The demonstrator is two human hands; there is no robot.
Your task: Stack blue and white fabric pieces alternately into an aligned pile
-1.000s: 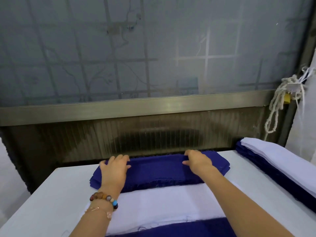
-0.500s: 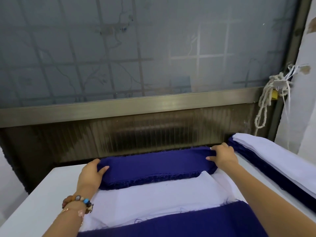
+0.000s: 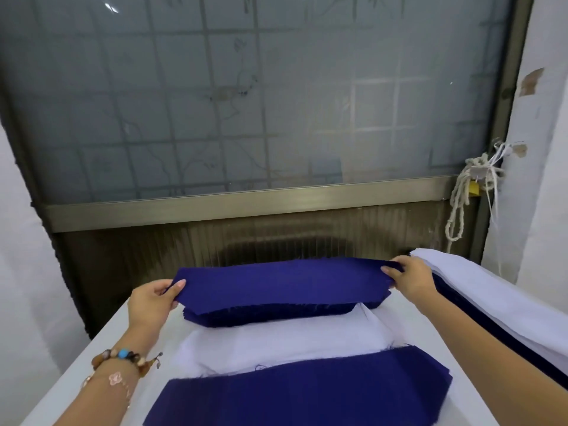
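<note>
A single blue fabric piece is stretched flat in the air just above the far blue stack. My left hand pinches its left end and my right hand pinches its right end. In front of the blue stack lies a stack of white pieces. Nearest to me is a pile with a blue piece on top. All of it rests on a white table.
Along the table's right side lies a long pile of white fabric over dark blue layers. A frosted window with a metal sill rises behind the table. A knotted rope hangs at the right by a white wall.
My hands went from pressing on the far blue stack to its two ends, and now they have lifted the top blue piece off it.
</note>
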